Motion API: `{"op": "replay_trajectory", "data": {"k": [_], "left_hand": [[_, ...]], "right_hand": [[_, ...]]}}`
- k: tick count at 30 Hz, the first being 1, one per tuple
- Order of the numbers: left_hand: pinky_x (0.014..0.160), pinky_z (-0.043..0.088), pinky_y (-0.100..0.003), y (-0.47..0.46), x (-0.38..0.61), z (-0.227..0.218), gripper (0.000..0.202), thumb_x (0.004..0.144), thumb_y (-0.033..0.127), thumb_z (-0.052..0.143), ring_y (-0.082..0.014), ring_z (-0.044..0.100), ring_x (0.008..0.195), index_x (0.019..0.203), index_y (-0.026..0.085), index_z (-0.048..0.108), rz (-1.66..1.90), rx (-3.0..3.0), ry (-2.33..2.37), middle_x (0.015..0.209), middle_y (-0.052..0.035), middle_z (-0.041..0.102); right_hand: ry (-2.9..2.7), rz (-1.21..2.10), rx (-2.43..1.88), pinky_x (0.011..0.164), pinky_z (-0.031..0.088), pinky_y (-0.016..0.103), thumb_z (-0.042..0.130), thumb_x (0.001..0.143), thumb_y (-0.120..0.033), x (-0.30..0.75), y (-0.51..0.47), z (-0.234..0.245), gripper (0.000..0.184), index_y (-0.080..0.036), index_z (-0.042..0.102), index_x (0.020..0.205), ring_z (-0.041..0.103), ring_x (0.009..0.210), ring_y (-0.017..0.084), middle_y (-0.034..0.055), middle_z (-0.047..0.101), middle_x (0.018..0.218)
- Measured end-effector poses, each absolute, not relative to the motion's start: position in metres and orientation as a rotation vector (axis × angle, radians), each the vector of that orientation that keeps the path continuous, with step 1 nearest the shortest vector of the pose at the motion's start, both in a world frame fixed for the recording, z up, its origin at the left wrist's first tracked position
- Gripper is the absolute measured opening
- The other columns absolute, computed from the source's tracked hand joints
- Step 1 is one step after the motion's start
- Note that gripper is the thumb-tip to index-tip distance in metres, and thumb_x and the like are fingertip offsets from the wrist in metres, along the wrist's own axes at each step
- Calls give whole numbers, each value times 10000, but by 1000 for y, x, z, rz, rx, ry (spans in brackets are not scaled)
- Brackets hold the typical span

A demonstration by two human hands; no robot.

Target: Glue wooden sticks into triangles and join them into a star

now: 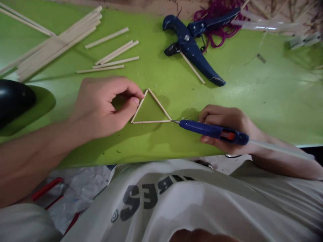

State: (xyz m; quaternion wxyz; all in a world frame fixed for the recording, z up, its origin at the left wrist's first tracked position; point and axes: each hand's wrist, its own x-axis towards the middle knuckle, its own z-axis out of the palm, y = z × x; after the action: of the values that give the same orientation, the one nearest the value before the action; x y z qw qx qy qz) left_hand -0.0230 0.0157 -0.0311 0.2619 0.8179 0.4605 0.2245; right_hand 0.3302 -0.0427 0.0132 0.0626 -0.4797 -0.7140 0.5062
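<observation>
While our right hand point(227, 117) holds the blue glue gun point(202, 129), its fingers are wrapped around the body, and the nozzle point(175, 121) is at the right corner of the small triangle of sticks point(158, 103). This triangle lies on the green worktop point(151, 144), to the left of the blue cutter point(188, 40) and nearer to our body than it. Of our left hand point(101, 104), the tips of thumb and index finger are close together at the triangle's left stick point(136, 113); whether they pinch it or only press on it, we cannot tell.

In our judgement, the right corner is the weak place. If the nozzle pushes too strongly, the thin stick ends could slide apart. If too much glue came out, it could spread and fix the corner to the worktop. A careless pull by the left hand could also twist the frame, because it seems so light.

The triangle itself looks pale, slender and nearly equal in its sides, with three sticks that meet at their ends and lie flat. One corner points away from our body. Farther left of the cutter, we see loose short sticks point(117, 52) of similar pale colour.
</observation>
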Motion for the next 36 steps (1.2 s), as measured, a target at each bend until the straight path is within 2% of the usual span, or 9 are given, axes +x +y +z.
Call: {"op": "replay_trajectory", "data": {"k": [6,10,16,21,25,30,36], "left_hand": [[721,556,-204,17,-25,-34,173,1002,168,722,-117,736,752,1064,251,860,655,2224,1211,920,52,836],[694,552,-214,17,-24,-35,164,1004,190,725,-119,715,709,1050,256,868,660,2203,1218,890,57,829],[643,505,-218,17,-22,-36,152,990,196,731,-95,626,618,1029,233,873,656,2204,1226,828,62,805],[593,453,-211,18,-23,-39,126,973,191,763,-68,534,564,1008,228,878,702,2226,1198,774,74,775],[590,456,-198,19,-23,-39,125,968,162,759,-55,525,556,993,215,868,725,2237,1160,783,76,776],[585,455,-208,19,-23,-39,125,974,174,754,-63,547,565,997,217,869,723,2241,1160,793,69,785],[588,455,-213,19,-23,-39,122,976,183,750,-62,537,554,991,227,863,711,2228,1167,786,75,779]], "right_hand": [[-2198,1455,-1250,665,422,330,851,1001,-374,339,-42,-5,273,-233,648,886,535,754,157,27,608,918],[-2202,1454,-1264,640,407,324,840,1005,-400,338,-42,-6,268,-234,660,898,531,751,163,29,602,908],[-2245,1381,-1178,622,402,321,834,1009,-412,341,-41,-9,325,-236,614,847,522,699,155,15,583,843],[-2320,1274,-1072,640,434,307,821,1020,-373,347,-43,-19,280,-225,633,874,573,735,150,49,661,924],[-2315,1268,-1075,637,429,316,832,1012,-363,345,-43,-18,274,-227,635,878,581,746,156,48,675,924],[-2238,1374,-1248,627,395,353,813,1026,-386,336,-43,-4,271,-249,627,885,523,716,179,21,588,831],[-2250,1365,-1258,619,372,359,820,1029,-381,335,-43,-4,267,-257,628,892,515,709,183,21,590,825]]}}
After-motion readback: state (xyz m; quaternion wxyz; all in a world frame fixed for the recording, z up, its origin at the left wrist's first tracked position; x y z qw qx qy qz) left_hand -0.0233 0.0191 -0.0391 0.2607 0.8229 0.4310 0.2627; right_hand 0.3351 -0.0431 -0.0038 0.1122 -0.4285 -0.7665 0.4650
